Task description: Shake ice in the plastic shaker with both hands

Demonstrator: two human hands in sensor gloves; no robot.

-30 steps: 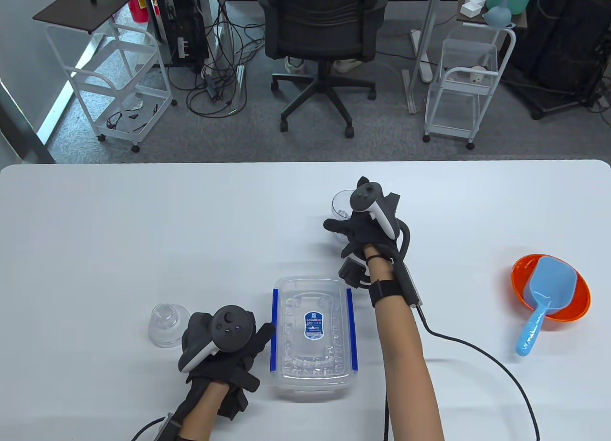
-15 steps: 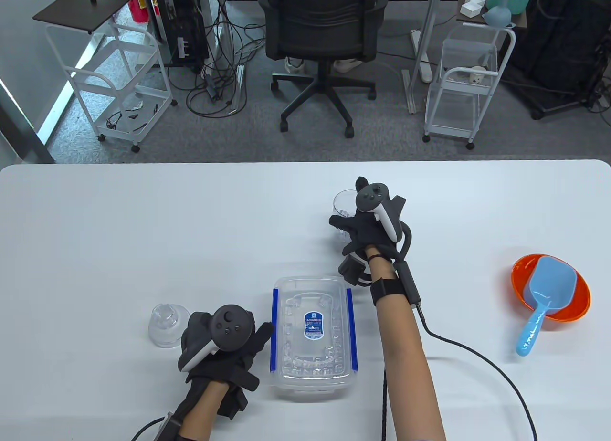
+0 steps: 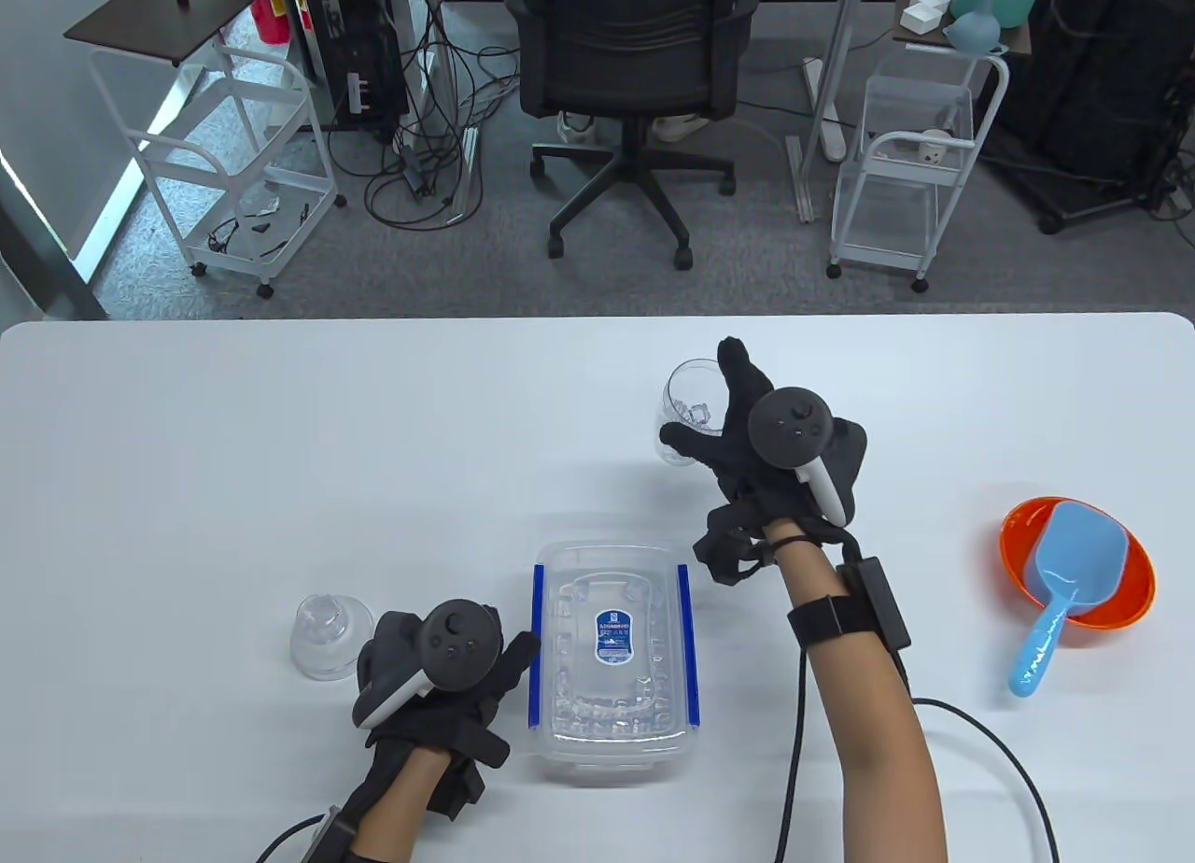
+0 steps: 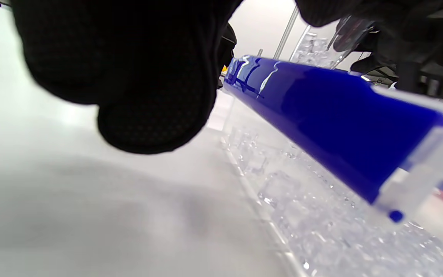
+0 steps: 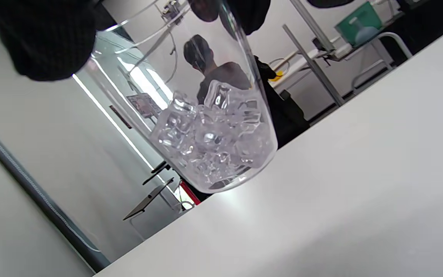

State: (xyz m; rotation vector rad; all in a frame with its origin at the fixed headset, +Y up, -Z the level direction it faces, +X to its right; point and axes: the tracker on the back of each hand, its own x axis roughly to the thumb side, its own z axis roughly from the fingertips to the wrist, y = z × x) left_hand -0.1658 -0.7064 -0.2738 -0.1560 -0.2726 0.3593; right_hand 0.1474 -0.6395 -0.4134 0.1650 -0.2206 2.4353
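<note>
The right hand point(image 3: 747, 443) is wrapped around the upper wall of the clear plastic shaker cup point(image 3: 689, 405), thumb on the near side and fingers curled over the far rim, so the step in hand looks like bringing the filled cup toward its lid — the shaking itself cannot start while the mouth is uncovered. The cup sits a little past the table's centre, at about 1 o'clock from the ice box point(image 3: 611, 653), and in the right wrist view it leans, its base just clear of or barely grazing the tabletop; which of the two I cannot tell. It is a transparent, tapering tumbler with ice cubes point(image 5: 215, 134) heaped in its bottom third, glossy and irregular, the wall above them bare. The left hand point(image 3: 439, 676) lies relaxed on the table at about 9 o'clock from the ice box, fingers loosely spread and gripping nothing, thumb reaching toward the box's blue clip point(image 4: 321, 119). The domed clear lid point(image 3: 322, 634) stands just beside that hand, at its 10 o'clock. The next move, as I judge it, calls for the left hand to pick up the lid and seat it squarely on the cup — firmly, since loose ice would fly out otherwise.
</note>
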